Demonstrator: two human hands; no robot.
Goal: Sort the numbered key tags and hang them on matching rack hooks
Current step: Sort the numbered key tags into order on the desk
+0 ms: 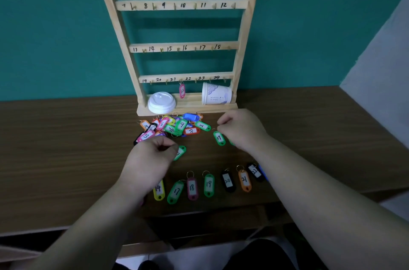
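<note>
A wooden rack (183, 4) with numbered hooks stands at the back of the table; one pink tag (182, 91) hangs on its bottom row. A heap of coloured key tags (172, 126) lies before the rack. Near the front edge lies a row of tags marked 14 (159, 190), 17 (176, 192), 18 (192, 188), 19 (209, 184), 20 (228, 181), 21 (244, 180) and 22 (255, 171). My left hand (150, 159) pinches a green tag (180, 152). My right hand (241, 130) pinches the ring of a green tag marked 19 (219, 138).
A white cup lid (161, 102) and a tipped paper cup (216, 94) rest on the rack's base. The brown table (66, 148) ends near my body, with a dark gap below. A teal wall stands behind; a grey surface (380, 59) rises at right.
</note>
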